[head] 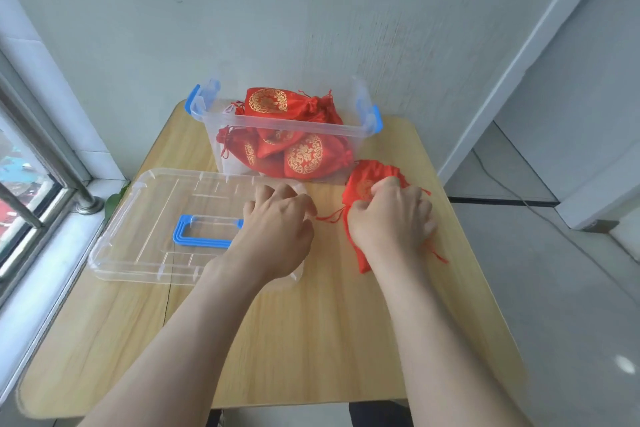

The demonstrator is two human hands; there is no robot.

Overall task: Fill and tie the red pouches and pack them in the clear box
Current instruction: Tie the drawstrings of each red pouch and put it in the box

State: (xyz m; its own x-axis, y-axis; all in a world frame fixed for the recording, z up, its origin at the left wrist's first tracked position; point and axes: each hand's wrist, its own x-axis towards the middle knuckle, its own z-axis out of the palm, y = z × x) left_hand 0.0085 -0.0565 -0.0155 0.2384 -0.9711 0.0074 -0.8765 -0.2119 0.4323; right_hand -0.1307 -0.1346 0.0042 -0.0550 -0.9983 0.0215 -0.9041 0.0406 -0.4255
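A red pouch with gold print lies on the wooden table, to the right of the clear box. My right hand is on top of it, fingers curled into the cloth, and hides its middle. A red drawstring runs left from the pouch to the curled fingertips of my left hand, which seems to pinch its end. Another cord trails out below my right hand. The clear box with blue latches stands at the back and holds several tied red pouches.
The clear lid with a blue handle lies flat at the left, partly under my left wrist. A wall stands close behind the box. A window sill and rail run along the left. The floor drops off to the right of the table.
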